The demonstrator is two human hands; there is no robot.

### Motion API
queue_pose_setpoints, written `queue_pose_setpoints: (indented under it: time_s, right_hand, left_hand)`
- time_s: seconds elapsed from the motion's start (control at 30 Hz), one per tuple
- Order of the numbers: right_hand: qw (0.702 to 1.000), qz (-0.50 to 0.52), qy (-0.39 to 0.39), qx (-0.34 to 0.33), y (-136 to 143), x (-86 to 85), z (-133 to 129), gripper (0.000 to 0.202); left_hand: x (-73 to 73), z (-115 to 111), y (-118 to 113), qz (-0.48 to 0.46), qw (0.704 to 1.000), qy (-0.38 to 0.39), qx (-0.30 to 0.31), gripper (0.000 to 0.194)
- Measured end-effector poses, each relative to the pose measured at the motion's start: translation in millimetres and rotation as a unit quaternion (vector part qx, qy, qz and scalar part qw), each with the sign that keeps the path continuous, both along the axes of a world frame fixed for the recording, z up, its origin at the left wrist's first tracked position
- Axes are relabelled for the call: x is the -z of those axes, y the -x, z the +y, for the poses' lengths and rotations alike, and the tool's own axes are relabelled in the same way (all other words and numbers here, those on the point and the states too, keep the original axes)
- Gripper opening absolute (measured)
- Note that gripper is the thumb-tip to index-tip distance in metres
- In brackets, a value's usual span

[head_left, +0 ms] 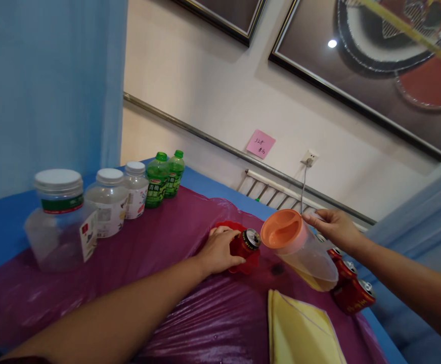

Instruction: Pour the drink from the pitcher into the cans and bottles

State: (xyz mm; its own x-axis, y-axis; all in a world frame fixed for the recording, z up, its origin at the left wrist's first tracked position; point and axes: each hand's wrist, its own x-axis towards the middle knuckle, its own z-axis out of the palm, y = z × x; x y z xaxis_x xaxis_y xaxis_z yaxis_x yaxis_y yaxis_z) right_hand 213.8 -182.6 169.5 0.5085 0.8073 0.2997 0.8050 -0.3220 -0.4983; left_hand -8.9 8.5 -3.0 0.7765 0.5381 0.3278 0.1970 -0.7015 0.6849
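Observation:
My left hand [220, 250] is wrapped round a red and black drink can [246, 242], which sits over a red plastic funnel or dish [251, 264]; how the two touch is hidden. Gripping the handle of a clear plastic pitcher [311, 255], my right hand [330, 225] holds it tilted toward the can. An orange lid [283, 228] caps the pitcher, and some yellowish liquid shows low inside. The lid's edge is close to the can's top.
Several red cans [357, 296] stand at the right. A folded yellow cloth [300, 328] lies in front on the purple plastic sheet [190, 313]. Along the left back are clear jars [59, 232] with white lids and two green bottles [157, 179]. A metal rail [205, 136] runs along the wall.

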Motion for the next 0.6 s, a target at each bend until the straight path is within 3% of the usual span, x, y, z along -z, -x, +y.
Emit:
queue_pose_setpoints:
  time_s: [0.33, 0.47, 0.6]
  right_hand:
    - [0.998, 0.048, -0.047, 0.007, 1.7, 17.0, -2.5, 0.068]
    - [0.986, 0.101, -0.123, 0.044, -13.6, 36.2, -7.0, 0.063]
    - [0.937, 0.215, -0.257, 0.094, -39.6, 64.6, -9.2, 0.059]
  left_hand:
    - [-3.6, 0.0, 2.9, 0.002, 1.0, -0.01, -0.006, 0.076]
    - [-5.1, 2.0, 2.7, -0.006, 1.0, -0.013, -0.012, 0.076]
    - [-7.7, 3.7, 2.0, -0.017, 0.999, -0.019, -0.021, 0.074]
